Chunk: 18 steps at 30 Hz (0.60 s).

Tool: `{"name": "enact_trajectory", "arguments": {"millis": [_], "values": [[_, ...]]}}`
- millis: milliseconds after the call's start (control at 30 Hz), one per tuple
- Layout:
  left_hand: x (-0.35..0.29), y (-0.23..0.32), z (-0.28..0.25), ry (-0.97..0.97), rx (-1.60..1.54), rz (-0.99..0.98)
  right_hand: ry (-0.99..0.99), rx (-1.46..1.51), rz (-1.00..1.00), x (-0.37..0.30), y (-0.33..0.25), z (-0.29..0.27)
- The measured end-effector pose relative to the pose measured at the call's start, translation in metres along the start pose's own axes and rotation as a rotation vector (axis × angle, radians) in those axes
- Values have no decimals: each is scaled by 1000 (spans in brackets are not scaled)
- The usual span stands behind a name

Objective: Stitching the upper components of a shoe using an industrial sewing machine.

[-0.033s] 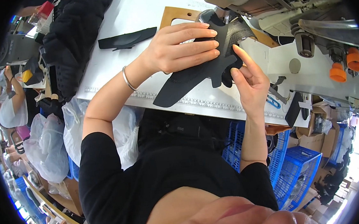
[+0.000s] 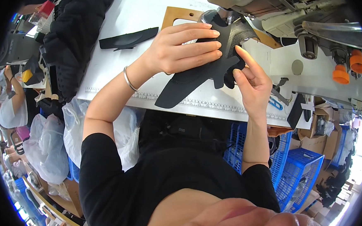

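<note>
Head view: had left hand (image 2: 181,48) laid flat over a black cut piece (image 2: 181,86), fingers stretched out close together, not closed around anything. Had right hand (image 2: 253,77) at the right edge of that piece, thumb and forefinger reaching to it with tips apart, other fingers curled inward; could not tell whether gripping any material. Saw the black piece spread on the white desk (image 2: 121,17), with a long lobe pointing toward the near edge and its ruler strip (image 2: 205,104), and with the far part beneath the sewing machine (image 2: 261,0). Noticed a tan frame (image 2: 173,15) just beyond the left hand, and a loose black strip (image 2: 129,39) between that hand and a dark pile (image 2: 73,41). Spotted a blue-handled tool (image 2: 275,104) to the right, near the ruler strip, and a blue crate (image 2: 302,159) below desk level.
</note>
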<state>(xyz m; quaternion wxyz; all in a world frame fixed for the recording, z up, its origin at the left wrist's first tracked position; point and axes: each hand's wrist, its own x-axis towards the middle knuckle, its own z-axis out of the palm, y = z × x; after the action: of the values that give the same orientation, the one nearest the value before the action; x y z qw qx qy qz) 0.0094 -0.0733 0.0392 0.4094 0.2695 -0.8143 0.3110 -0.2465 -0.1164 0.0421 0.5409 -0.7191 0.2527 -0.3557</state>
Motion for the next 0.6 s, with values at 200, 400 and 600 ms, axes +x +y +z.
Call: {"name": "enact_trajectory", "arguments": {"millis": [200, 400, 600], "values": [[1, 0, 0, 4, 22, 22, 6, -11, -5, 0, -1, 1], [3, 2, 0, 4, 41, 34, 18, -20, -15, 0, 1, 1], [7, 4, -1, 3, 53, 26, 39, -44, -29, -2, 0, 2]]}}
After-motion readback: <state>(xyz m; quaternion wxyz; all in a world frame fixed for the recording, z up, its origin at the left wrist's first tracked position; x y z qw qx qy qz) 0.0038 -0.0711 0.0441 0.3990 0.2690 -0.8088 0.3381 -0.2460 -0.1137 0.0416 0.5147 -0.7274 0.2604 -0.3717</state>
